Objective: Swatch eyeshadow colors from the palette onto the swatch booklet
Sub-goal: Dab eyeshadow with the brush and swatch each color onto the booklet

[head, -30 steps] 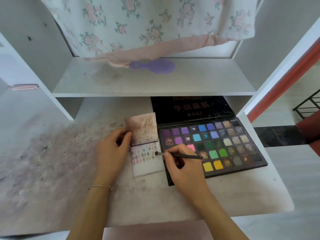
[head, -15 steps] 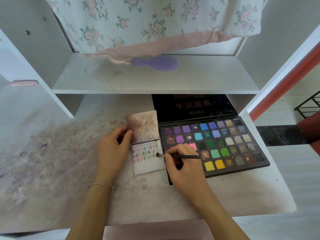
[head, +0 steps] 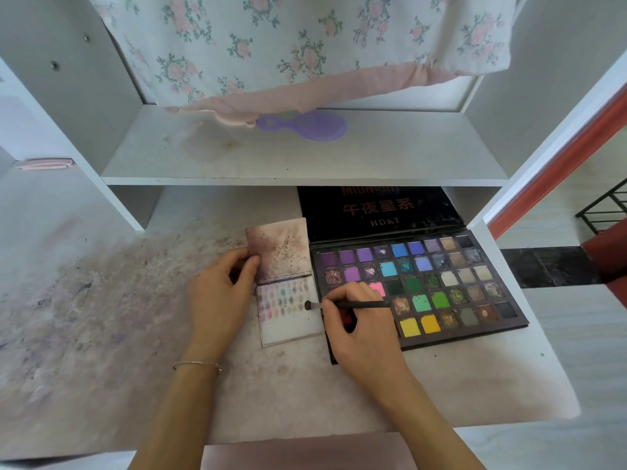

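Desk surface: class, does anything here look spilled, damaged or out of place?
Yes. The desk left of the swatch booklet is smeared with purplish powder stains, and the booklet's upper page is speckled and discoloured. Several palette pans look cracked or crumbled.

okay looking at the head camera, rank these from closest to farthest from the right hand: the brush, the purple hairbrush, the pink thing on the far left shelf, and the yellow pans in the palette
From the right hand:
1. Brush, pinched in its fingers, tip on the swatch booklet.
2. Yellow pans, just to its right in the palette's front row.
3. Purple hairbrush, on the upper shelf behind.
4. Pink thing, far left.
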Action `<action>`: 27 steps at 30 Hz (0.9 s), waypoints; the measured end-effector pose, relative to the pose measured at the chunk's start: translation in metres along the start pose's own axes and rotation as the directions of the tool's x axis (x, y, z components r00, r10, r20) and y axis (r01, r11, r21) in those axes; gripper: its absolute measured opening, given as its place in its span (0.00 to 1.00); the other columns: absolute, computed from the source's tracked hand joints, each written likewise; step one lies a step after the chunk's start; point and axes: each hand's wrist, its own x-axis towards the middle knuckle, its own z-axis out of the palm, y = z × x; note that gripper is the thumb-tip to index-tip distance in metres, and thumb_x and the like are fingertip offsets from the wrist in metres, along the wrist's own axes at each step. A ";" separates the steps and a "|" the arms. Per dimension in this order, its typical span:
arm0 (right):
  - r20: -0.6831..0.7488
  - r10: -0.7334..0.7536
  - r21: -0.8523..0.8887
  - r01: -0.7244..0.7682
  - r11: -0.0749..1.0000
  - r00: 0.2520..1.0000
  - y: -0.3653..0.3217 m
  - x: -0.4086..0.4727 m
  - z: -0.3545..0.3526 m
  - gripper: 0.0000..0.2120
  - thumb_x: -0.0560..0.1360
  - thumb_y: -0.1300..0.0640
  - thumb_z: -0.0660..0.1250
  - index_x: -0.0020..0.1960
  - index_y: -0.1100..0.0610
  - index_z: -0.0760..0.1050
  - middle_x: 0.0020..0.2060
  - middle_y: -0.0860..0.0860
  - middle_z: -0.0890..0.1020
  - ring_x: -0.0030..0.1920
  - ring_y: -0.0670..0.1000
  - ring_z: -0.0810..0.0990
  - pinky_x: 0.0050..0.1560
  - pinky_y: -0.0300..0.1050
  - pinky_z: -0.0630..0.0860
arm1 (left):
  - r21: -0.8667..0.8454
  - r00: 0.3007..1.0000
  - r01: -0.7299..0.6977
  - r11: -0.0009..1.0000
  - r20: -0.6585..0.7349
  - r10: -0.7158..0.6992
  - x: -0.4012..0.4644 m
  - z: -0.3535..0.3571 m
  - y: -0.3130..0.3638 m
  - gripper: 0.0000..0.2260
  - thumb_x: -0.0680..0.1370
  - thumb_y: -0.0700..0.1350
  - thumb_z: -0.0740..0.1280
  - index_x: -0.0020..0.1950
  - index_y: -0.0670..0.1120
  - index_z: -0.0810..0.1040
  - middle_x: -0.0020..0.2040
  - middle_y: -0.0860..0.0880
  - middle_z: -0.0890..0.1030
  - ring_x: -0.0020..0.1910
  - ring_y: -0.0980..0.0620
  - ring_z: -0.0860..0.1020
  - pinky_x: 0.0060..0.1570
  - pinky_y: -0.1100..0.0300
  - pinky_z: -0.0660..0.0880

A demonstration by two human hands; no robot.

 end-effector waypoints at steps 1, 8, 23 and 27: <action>0.005 0.003 -0.002 -0.003 1.000 1.000 0.000 0.000 0.000 0.01 0.74 0.58 0.64 0.43 0.55 0.73 0.38 0.45 0.73 0.43 0.48 0.73 0.43 0.49 0.75 | 0.001 1.000 0.002 1.000 -0.002 -0.002 0.000 0.000 0.000 0.08 0.76 0.43 0.65 0.52 0.46 0.81 0.40 0.55 0.80 0.39 0.55 0.77 0.40 0.65 0.71; 0.009 0.022 0.009 -0.022 1.000 1.000 0.001 0.001 0.001 0.02 0.74 0.58 0.64 0.42 0.54 0.72 0.37 0.44 0.73 0.42 0.47 0.73 0.41 0.45 0.74 | 0.011 1.000 0.000 1.000 -0.008 0.000 0.001 0.000 -0.001 0.08 0.76 0.43 0.66 0.52 0.45 0.81 0.40 0.54 0.79 0.39 0.55 0.77 0.39 0.67 0.70; -0.086 -0.021 0.070 0.027 0.997 0.996 0.002 -0.001 0.001 0.03 0.71 0.56 0.62 0.39 0.55 0.72 0.34 0.41 0.71 0.38 0.47 0.72 0.37 0.43 0.71 | 0.018 1.000 -0.001 1.000 -0.020 0.001 0.001 0.001 -0.001 0.07 0.76 0.44 0.66 0.51 0.47 0.81 0.38 0.58 0.78 0.37 0.64 0.74 0.38 0.70 0.68; -0.216 -0.077 0.161 0.113 0.980 0.973 0.001 -0.004 -0.003 0.08 0.73 0.55 0.58 0.43 0.57 0.74 0.38 0.40 0.74 0.38 0.48 0.75 0.37 0.43 0.74 | 0.002 1.000 -0.005 1.000 -0.021 0.005 0.001 0.001 -0.002 0.07 0.76 0.44 0.66 0.50 0.47 0.81 0.37 0.58 0.78 0.37 0.63 0.75 0.38 0.69 0.69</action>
